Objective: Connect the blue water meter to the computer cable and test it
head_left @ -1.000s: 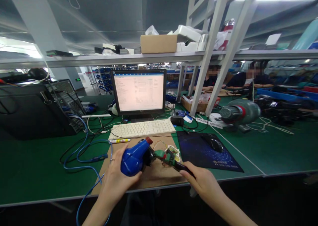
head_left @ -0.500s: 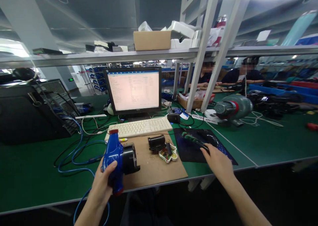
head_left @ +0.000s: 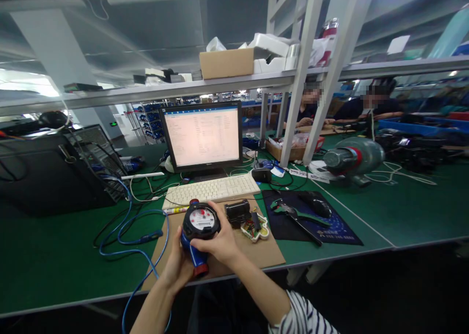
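A blue water meter with a black collar, a round dial and red end caps is held between both hands above the cardboard sheet. My left hand wraps its lower left side. Over the black collar on the right, my right hand is closed with its thumb across the front. Just right of that hand lie a black cylindrical part and a white-edged piece with circuitry. Green-handled pliers rest on the dark mouse pad.
Behind the hands stand a white keyboard and a lit monitor. Blue cable loops across the left of the green table. A computer mouse sits beside the pliers. A motor is at right; two people sit beyond the shelf posts.
My right hand has let go of the pliers on the mouse pad and moved left onto the water meter. The meter has turned, so its dial now shows.
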Available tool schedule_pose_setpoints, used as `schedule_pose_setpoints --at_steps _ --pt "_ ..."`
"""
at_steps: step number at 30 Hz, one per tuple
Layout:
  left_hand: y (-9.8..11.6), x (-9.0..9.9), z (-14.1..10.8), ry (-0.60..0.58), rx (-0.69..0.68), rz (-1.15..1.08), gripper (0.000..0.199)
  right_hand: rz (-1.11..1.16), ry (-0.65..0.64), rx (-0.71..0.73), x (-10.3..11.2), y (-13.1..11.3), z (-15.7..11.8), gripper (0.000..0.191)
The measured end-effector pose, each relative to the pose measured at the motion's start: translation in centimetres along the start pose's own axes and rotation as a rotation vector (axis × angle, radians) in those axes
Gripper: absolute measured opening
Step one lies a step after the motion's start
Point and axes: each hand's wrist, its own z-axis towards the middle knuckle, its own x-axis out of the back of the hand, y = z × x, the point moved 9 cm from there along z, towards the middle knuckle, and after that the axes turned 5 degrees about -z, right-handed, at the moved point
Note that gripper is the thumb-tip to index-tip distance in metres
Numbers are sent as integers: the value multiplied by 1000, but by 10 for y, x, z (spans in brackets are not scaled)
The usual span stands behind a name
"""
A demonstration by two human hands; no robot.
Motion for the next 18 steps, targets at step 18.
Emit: schedule_pose_setpoints --at_steps 18 --pt "53 53 -112 465 -674 918 62 -1014 91 136 125 -48 0 56"
